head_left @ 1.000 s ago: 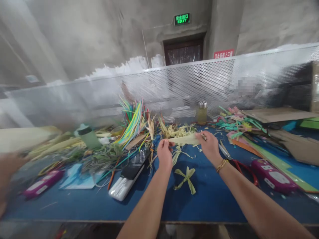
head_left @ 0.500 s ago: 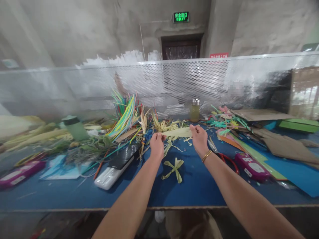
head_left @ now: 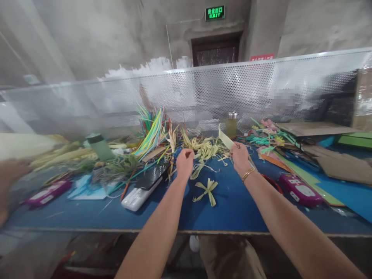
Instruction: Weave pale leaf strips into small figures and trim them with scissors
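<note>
My right hand is closed on a pale yellow-green leaf strip that sticks up and to the left from its fingers. My left hand hovers beside it with its fingers curled into a pinch; what they hold, if anything, I cannot make out. Both hands are over the blue table, just in front of a heap of pale leaf strips. A knotted bow of leaf strips lies on the table below my hands.
A bundle of coloured strips stands left of the heap, with a black phone on a white case in front. A jar stands at the perforated metal screen. Pink boxes, a green bottle and cardboard lie around.
The leaf strip was stretched between both hands; now only my right hand has it and it points upward. My left hand has come off its end.
</note>
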Demonstrator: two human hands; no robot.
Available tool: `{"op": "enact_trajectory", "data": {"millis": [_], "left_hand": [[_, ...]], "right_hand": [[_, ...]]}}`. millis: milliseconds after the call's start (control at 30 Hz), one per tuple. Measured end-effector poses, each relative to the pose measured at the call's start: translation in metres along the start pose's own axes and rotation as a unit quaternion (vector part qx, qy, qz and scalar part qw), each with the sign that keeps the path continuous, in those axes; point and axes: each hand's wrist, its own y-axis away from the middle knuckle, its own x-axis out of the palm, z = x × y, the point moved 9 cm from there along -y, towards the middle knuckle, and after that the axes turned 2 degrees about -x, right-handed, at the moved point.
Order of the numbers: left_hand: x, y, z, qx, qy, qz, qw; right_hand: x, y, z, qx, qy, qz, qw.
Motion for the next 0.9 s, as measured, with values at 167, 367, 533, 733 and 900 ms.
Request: {"op": "enact_trajectory", "data": {"millis": [167,367,533,733,900], "left_hand": [[0.039,0.03,-0.016,0.078,-0.289,0.194,0.934],[0.042,0.034,-0.001,0.032,-0.368,0.228,0.901],[0.02,0.018,-0.01,0.039,-0.17,0.102,0.979],[0.024,0.01,0.008,-0.136,0.246,0.078,0.957],[0.052,0.021,0.001,-0.169,0.342,0.174,0.908]], "right_hand": [[0.003,0.004,0.009,0.006,0.024,0.018,1.0],[0.024,0.019,0.018,-0.061,0.107,0.114,0.986],[0.025,0.02,0.02,-0.1,0.192,0.136,0.967],[0.013,0.017,0.042,-0.151,0.263,0.082,0.949],[0.054,0.049,0.044,-0.095,0.157,0.276,0.944]]}}
